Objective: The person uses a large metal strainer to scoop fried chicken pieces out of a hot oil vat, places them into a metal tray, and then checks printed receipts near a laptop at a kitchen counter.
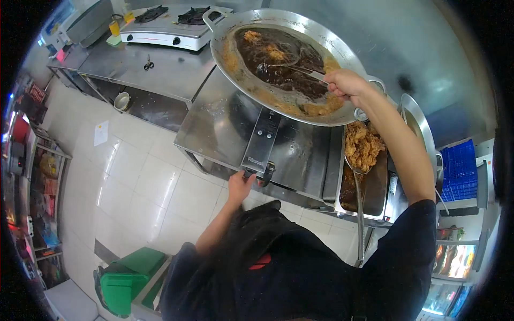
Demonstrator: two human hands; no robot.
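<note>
A large metal wok (281,16) holds dark, bubbling oil (297,86) with fried pieces (274,53) in it. My right hand (348,86) reaches over its right side, gripping the handle of a wire skimmer (307,72) whose head dips into the oil. Below the wok, my left hand (240,186) has its fingers on the black control knob (249,173) of a Rinnai gas burner (260,142). Under my right forearm, fried battered chicken (363,146) sits on a long-handled strainer (358,192) over a steel tray (340,209).
A two-burner gas stove (168,34) and scissors (149,63) are on the steel counter (104,64) at the left. A second wok (419,112) stands right of my forearm, with blue baskets (459,172) beyond. Behind me at left is a green bin (126,283).
</note>
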